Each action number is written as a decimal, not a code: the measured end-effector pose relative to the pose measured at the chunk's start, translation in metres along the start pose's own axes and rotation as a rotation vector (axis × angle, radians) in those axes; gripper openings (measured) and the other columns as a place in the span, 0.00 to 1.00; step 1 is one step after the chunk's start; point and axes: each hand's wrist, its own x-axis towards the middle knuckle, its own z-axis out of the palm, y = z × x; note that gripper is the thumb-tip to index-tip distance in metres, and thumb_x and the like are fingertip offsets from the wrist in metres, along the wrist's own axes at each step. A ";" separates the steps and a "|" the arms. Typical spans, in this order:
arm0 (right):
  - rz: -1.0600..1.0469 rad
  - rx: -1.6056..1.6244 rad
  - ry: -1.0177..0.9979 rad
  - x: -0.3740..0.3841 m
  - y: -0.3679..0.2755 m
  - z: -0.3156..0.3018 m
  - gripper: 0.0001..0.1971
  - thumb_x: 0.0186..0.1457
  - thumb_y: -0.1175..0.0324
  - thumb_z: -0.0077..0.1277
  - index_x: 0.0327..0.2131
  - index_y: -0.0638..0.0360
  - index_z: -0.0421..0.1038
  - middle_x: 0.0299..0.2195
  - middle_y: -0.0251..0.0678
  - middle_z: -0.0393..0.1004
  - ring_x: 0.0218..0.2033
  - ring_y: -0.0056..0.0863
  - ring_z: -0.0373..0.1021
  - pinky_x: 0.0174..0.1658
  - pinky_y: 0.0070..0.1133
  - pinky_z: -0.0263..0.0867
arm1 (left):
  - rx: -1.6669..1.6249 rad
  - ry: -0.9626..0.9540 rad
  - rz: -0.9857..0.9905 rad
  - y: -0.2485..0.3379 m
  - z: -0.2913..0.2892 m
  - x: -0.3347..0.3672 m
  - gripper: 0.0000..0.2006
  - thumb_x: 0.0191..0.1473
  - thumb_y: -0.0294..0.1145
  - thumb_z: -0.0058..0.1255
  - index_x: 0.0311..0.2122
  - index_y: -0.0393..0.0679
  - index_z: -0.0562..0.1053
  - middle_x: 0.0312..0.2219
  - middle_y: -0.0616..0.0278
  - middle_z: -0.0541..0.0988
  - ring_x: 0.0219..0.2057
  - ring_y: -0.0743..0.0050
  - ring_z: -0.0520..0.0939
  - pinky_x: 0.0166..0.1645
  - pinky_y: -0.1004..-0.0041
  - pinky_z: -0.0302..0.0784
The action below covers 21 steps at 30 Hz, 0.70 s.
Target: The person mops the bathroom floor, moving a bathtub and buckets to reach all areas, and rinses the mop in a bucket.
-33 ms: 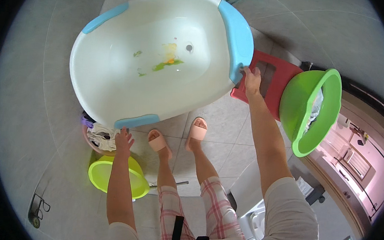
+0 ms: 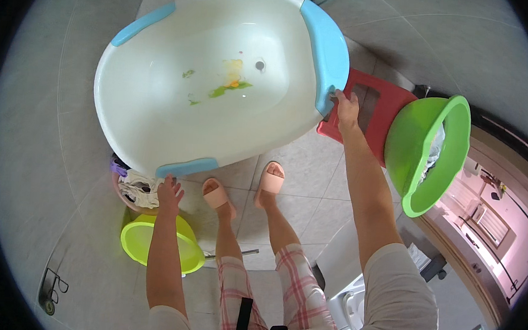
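Note:
A white baby bathtub [image 2: 152, 107] with light blue grips fills the upper middle of the head view. Orange, yellow and green patches of colour [image 2: 229, 85] lie on its inner floor, beside a round grey drain [image 2: 260, 65]. My left hand [image 2: 168, 196] holds the near left rim at a blue grip [image 2: 186, 167], its outer fingers spread off the edge. At the right end, my right hand [image 2: 347, 111] grips the wide blue end piece [image 2: 327, 45] by its near corner. The undersides of both grasps are hidden.
Right of the tub stands a red plastic stool [image 2: 381, 114], with a tilted green basin [image 2: 407, 143] holding pale cloth against it. A pink basin of clothes [image 2: 138, 187] and a yellow-green basin [image 2: 193, 260] sit at the left. My slippers [image 2: 216, 197] are on grey tiles.
The bathtub has shifted very slightly to the left, with both hands staying on its rim. Nothing else visibly differs.

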 end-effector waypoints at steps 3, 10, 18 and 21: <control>0.139 0.098 -0.075 0.036 0.016 -0.007 0.31 0.46 0.58 0.50 0.49 0.69 0.54 0.40 0.38 0.66 0.37 0.26 0.65 0.39 0.21 0.60 | -0.083 -0.029 -0.013 -0.009 0.017 0.015 0.14 0.51 0.44 0.42 0.33 0.44 0.63 0.27 0.63 0.67 0.32 0.73 0.71 0.40 0.70 0.69; 0.349 0.370 -0.167 0.059 0.016 0.000 0.25 0.48 0.54 0.50 0.43 0.64 0.62 0.35 0.35 0.66 0.32 0.25 0.62 0.37 0.22 0.61 | -0.152 0.008 -0.036 -0.015 0.028 0.034 0.16 0.51 0.40 0.44 0.41 0.43 0.61 0.32 0.62 0.67 0.33 0.70 0.72 0.35 0.70 0.73; 0.439 0.400 -0.233 0.043 0.033 -0.012 0.26 0.46 0.54 0.51 0.46 0.57 0.60 0.40 0.32 0.63 0.37 0.28 0.59 0.46 0.29 0.55 | -0.118 0.097 -0.029 -0.019 0.016 0.052 0.15 0.52 0.35 0.43 0.43 0.43 0.60 0.34 0.59 0.67 0.33 0.66 0.72 0.35 0.66 0.75; 0.467 0.441 -0.195 0.020 0.038 -0.014 0.27 0.45 0.51 0.51 0.45 0.57 0.61 0.35 0.34 0.64 0.30 0.27 0.61 0.38 0.26 0.61 | -0.162 0.009 0.043 -0.018 -0.004 0.056 0.14 0.51 0.34 0.43 0.43 0.45 0.60 0.33 0.60 0.67 0.33 0.67 0.71 0.38 0.65 0.73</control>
